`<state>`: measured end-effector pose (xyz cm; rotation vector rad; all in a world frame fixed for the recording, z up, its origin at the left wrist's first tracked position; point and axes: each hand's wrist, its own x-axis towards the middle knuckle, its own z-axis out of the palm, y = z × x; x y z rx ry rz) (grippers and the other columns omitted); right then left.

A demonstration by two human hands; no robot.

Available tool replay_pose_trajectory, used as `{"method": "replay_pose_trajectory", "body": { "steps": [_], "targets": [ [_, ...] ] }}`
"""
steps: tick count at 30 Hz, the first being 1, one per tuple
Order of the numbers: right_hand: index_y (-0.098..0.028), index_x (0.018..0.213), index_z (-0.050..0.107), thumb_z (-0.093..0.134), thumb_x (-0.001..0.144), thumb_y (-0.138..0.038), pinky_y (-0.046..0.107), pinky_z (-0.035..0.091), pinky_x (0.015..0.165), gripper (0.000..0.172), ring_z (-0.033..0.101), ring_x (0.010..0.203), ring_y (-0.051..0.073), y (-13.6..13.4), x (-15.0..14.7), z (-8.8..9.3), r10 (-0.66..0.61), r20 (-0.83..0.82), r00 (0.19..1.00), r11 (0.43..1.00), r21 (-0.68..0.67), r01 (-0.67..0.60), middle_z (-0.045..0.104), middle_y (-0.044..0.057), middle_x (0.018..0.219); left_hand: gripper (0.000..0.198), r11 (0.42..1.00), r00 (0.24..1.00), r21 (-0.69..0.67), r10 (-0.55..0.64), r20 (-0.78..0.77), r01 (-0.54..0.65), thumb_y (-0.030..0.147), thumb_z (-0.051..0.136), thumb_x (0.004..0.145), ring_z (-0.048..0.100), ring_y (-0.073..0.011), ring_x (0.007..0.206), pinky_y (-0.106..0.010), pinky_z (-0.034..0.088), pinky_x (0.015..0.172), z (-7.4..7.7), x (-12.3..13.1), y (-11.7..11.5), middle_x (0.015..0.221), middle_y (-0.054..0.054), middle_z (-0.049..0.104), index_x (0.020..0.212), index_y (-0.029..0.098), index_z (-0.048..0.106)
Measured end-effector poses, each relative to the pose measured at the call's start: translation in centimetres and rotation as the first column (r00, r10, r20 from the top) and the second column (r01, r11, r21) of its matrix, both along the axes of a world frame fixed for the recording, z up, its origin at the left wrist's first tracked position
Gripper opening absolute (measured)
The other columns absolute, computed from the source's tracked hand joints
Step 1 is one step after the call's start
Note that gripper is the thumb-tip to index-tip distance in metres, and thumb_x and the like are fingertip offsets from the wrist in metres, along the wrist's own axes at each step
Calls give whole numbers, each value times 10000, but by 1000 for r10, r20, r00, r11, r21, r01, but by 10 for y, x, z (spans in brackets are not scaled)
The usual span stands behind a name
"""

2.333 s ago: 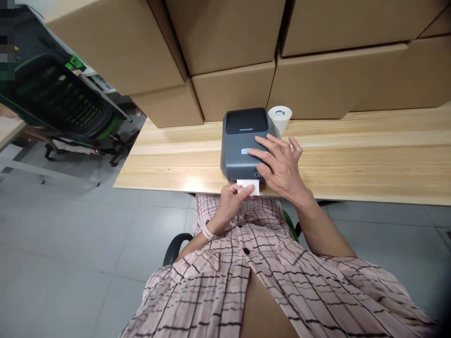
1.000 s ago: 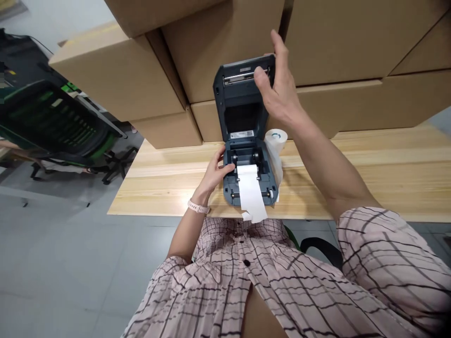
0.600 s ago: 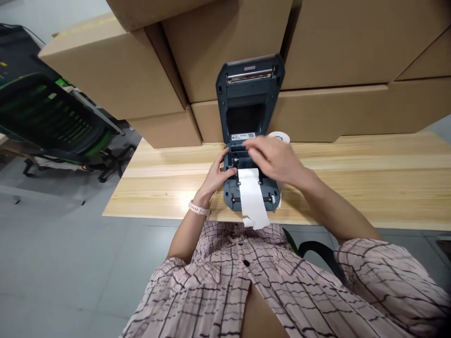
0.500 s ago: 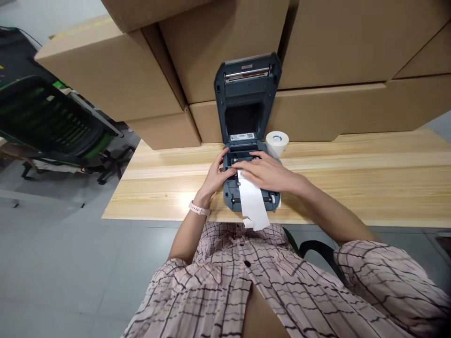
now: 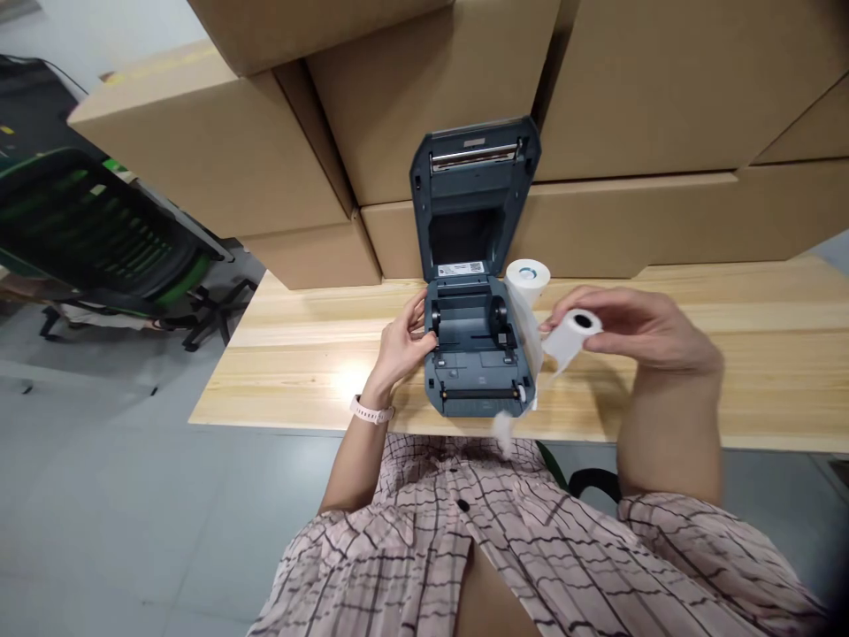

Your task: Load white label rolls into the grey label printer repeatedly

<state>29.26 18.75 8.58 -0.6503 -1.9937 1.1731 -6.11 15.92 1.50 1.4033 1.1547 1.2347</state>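
Observation:
A dark grey label printer (image 5: 474, 380) stands on the wooden table with its lid (image 5: 467, 226) raised. Its roll compartment is bare, with black roll holders at both sides. My left hand (image 5: 402, 347) grips the printer's left edge, thumb over the inner side and fingers partly hidden. Right of the printer, my right hand (image 5: 637, 327) holds a small white paper roll (image 5: 571, 334) with a dark core, raised off the table. A loose strip of paper trails from it towards the printer's front, its end blurred. A larger white roll (image 5: 527, 276) stands behind it, beside the printer.
Stacked cardboard boxes (image 5: 603, 226) line the back of the wooden table (image 5: 669, 354). To the left, a black and green office chair (image 5: 99, 234) stands on the grey floor. The table's front edge runs close to my body.
My right hand has lifted the small paper roll out of the printer and carried it right, the strip coming along. My left hand has stayed at the printer's left side.

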Motion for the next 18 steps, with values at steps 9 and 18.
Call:
{"method": "replay_pose_trajectory", "body": {
  "steps": [9,18],
  "targets": [
    [-335,1285,812,947,796,-442,480,647,935,519,787,1062,306,28,64,-72,-341,160,926,852,-364,377,809,194,1285,776,998,998,-6,67,17,-67,242,775,794,738,-318,1347,-464,620,1118,-11,1,1,1537,-152,707,1554,235,621],
    [-371,1556,607,959,751,-508,694,412,1310,890,550,1559,391,76,53,-44,-286,172,942,934,-167,315,619,112,1644,755,999,999,1,42,30,-42,255,769,819,732,-302,1350,-474,614,1137,-10,1,1,1559,-162,686,1557,228,613]
  ]
}}
